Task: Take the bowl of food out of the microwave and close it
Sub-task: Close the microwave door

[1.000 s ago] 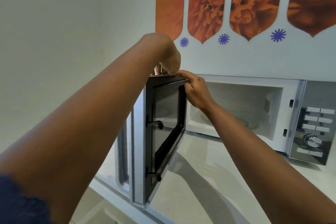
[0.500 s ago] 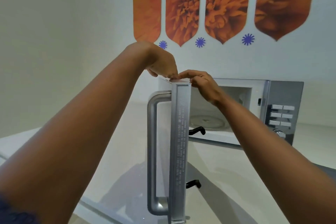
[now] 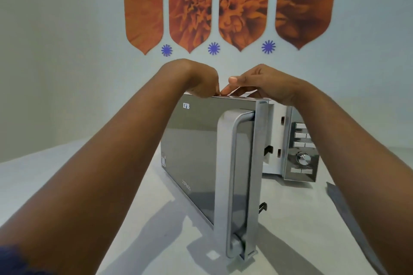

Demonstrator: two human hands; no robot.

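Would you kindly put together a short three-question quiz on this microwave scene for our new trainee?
1. True or false: the microwave door is fully shut.
2. Where do the left hand and right hand rest? A) on the handle B) on the door's top edge C) on the dial
3. Fill in: the control panel sits on the microwave's ___ side in the picture.

Key:
1. False; a gap shows at the latch side.
2. B
3. right

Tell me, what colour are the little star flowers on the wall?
Blue-purple little star flowers, clearest in the head view.
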